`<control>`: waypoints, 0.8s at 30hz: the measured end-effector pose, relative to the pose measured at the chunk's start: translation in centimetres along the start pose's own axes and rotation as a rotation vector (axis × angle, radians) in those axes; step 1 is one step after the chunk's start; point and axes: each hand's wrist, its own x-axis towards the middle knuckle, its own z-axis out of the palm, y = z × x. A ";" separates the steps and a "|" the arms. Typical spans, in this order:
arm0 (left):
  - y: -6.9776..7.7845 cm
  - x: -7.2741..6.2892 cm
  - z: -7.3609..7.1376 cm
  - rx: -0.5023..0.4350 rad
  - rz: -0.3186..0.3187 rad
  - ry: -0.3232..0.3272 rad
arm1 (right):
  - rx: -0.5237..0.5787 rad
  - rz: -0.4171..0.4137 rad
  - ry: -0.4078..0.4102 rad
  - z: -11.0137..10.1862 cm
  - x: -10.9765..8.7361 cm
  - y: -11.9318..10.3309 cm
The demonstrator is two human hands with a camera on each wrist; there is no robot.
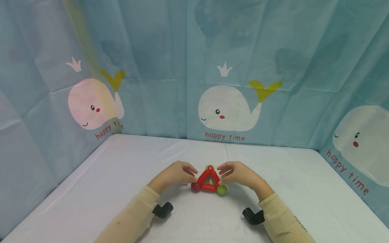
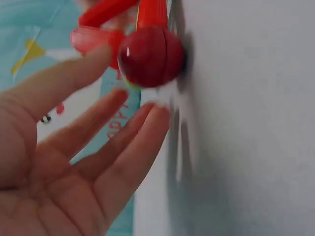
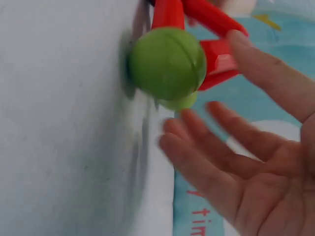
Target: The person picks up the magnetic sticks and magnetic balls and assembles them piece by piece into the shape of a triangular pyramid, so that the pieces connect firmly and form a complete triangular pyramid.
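Note:
A triangle of red rods [image 1: 208, 187] lies on the white table, with a ball at each corner. The red ball [image 1: 195, 187] forms the near left corner and a green ball [image 1: 222, 190] the near right one; another green ball at the far corner is partly covered by a red rod end. To the left, my left hand [image 1: 182, 171] has its fingers spread loosely, its thumb tip right at the red rods beside the red ball [image 2: 151, 56]. My right hand [image 1: 234, 172] mirrors it, thumb tip at a rod near the green ball [image 3: 167, 64], other fingers apart from the ball.
The white table [image 1: 106, 182] extends to both sides and toward me. A blue curtain [image 1: 164, 67] printed with whales stands behind and beside it. Black angled pieces [image 1: 163, 210] stick out at both sleeves, above the near part of the table.

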 end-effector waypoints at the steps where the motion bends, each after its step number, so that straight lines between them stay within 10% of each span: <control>1: -0.2 0.0 -0.2 0.005 -0.024 -0.027 | 0.000 0.021 -0.028 -0.1 -0.1 0.1; 11: -1.1 -0.1 -0.8 -0.075 -0.037 -0.128 | 0.078 0.065 -0.115 -0.1 -0.1 0.4; 24: -1.4 0.3 -0.1 -0.155 -0.043 -0.077 | 0.031 0.035 0.205 -1.8 -1.3 0.4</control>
